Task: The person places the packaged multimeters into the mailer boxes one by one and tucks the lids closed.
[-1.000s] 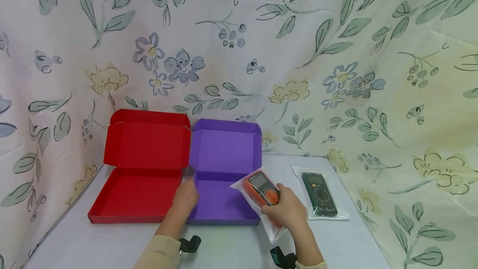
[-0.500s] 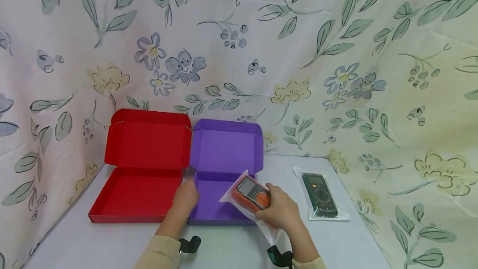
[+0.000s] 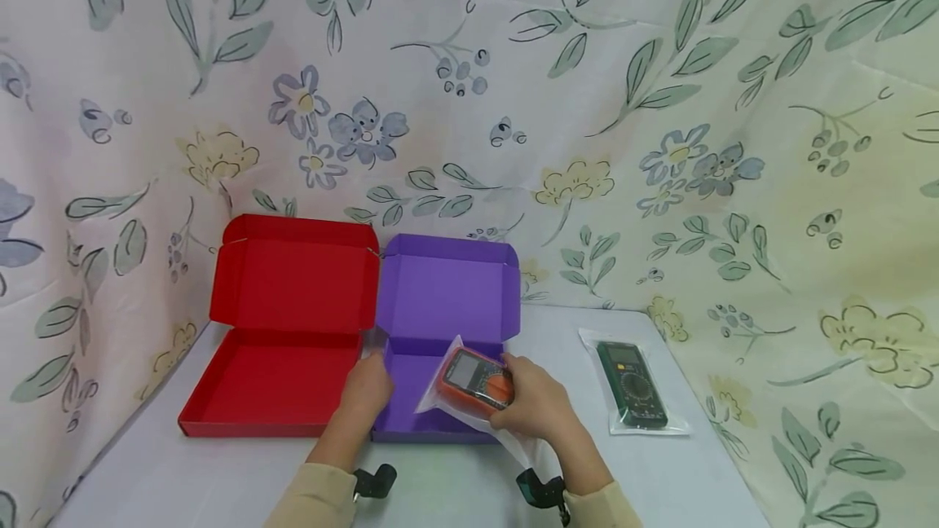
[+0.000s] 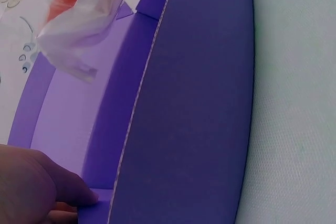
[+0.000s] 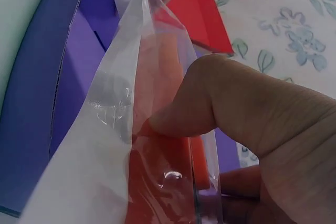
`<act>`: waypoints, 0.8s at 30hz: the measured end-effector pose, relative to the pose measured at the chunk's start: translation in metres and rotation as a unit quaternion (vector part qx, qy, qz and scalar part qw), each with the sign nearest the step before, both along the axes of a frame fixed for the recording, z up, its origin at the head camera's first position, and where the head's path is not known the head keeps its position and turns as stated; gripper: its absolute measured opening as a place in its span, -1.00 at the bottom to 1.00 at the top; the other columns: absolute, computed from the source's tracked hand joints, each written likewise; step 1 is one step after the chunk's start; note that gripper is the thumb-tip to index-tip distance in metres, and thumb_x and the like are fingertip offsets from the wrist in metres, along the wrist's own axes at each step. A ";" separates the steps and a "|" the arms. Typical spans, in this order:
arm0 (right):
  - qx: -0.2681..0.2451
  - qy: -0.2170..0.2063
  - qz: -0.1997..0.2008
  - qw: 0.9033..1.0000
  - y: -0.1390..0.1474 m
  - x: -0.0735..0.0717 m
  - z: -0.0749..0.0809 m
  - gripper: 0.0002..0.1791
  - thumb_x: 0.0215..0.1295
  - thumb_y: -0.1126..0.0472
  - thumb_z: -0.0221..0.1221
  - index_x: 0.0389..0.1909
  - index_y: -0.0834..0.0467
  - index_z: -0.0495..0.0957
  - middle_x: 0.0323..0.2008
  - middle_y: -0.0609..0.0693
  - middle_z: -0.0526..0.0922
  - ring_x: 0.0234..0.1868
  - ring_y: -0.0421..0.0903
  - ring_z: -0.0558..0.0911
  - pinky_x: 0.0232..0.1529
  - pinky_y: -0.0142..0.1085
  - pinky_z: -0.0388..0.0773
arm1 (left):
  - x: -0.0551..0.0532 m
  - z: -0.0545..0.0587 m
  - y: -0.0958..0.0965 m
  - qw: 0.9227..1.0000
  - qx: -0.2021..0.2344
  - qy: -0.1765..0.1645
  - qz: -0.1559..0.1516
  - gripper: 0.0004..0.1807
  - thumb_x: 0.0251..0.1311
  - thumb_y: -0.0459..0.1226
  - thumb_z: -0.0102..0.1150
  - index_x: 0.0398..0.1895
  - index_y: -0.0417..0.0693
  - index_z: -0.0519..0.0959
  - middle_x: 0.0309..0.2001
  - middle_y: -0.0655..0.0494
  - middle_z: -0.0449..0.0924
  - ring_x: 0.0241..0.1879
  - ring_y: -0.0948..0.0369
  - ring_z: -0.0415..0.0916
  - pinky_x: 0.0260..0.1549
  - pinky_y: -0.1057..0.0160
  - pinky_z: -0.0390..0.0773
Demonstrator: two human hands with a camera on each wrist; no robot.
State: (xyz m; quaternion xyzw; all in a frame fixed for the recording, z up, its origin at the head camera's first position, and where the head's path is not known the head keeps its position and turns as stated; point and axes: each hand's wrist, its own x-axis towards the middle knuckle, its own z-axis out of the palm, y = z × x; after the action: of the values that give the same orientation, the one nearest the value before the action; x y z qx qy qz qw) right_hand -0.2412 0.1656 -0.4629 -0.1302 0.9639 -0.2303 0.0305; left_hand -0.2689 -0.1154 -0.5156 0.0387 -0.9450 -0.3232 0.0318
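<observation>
My right hand (image 3: 539, 402) grips an orange multimeter (image 3: 475, 381) in a clear plastic bag, holding it over the open purple box (image 3: 411, 426). In the right wrist view the thumb presses the bagged multimeter (image 5: 163, 171) from the side. My left hand (image 3: 365, 389) pinches the purple box's left side wall; in the left wrist view its thumb lies inside that wall and fingers curl outside. The bag's loose corner (image 4: 73, 51) hangs over the box interior there. A green multimeter (image 3: 632, 385) in its own clear bag lies on the table at the right.
An open red box (image 3: 271, 381) stands left of the purple one, its lid raised against the floral cloth (image 3: 440, 104) behind. Both boxes sit on a white-covered table (image 3: 440, 483). Black wrist cameras (image 3: 376, 481) are strapped to both wrists.
My right hand has carried the orange multimeter leftward and slightly down, from the purple box's right edge to over its middle. The left hand stays at the box's side.
</observation>
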 end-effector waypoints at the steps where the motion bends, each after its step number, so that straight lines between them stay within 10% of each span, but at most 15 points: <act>1: 0.000 -0.001 0.005 1.000 -0.001 -0.001 0.001 0.11 -0.29 0.04 0.56 0.39 0.30 0.37 -0.14 -0.04 0.59 -0.21 -0.10 0.52 -0.21 -0.11 0.57 | 0.000 0.000 0.000 1.000 -0.001 0.005 0.001 -0.70 0.18 -0.52 0.08 -0.03 -0.54 0.48 -0.19 -0.45 0.62 -0.14 -0.31 0.62 -0.15 -0.18 0.62; 24: 0.043 0.008 0.081 0.996 -0.026 -0.022 0.004 0.00 -0.30 0.06 0.55 0.33 0.19 0.47 -0.04 -0.06 0.58 -0.14 -0.11 0.51 -0.17 -0.13 0.55 | -0.001 -0.007 0.000 0.999 0.011 0.029 0.012 -0.77 0.14 -0.51 0.07 -0.13 -0.47 0.51 -0.29 -0.41 0.63 -0.24 -0.33 0.64 -0.28 -0.21 0.62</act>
State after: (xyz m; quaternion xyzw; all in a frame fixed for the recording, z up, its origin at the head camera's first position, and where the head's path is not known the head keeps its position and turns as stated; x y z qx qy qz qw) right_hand -0.2633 0.1397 -0.4586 -0.2085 0.9593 -0.1846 0.0471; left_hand -0.2703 -0.1155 -0.5228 0.0405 -0.9397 -0.3338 0.0625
